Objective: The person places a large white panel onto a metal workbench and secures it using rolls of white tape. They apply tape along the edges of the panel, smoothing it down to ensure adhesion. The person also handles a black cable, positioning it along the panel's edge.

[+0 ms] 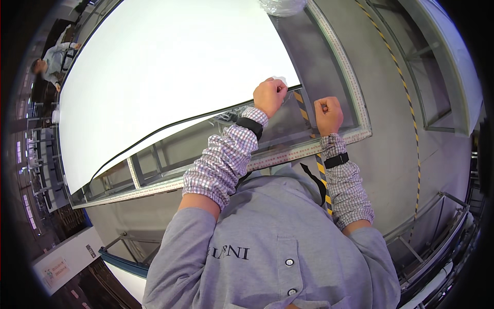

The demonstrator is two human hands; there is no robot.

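Note:
A large white panel (pixel 180 62) lies on a metal frame table (pixel 288 154). A thin black strip (pixel 170 125) runs along its near edge to the right corner, and toward the left it crosses over the white surface. Over the panel near that corner is my left hand (pixel 270 97), closed, with a small whitish crumpled scrap (pixel 279 80) showing at its fingers. My right hand (pixel 329 116) is curled closed beyond the corner, above the table's right end; what its fingers hold, if anything, is hidden. Both forearms wear checked sleeves with black wristbands.
Clear plastic wrap (pixel 283 6) is bunched at the table's far end. More clear plastic (pixel 226 117) shows under the panel's near edge. A metal rack (pixel 432 221) stands at lower right. Yellow-and-black tape (pixel 411 103) marks the floor. Another person (pixel 51 64) is at the far left.

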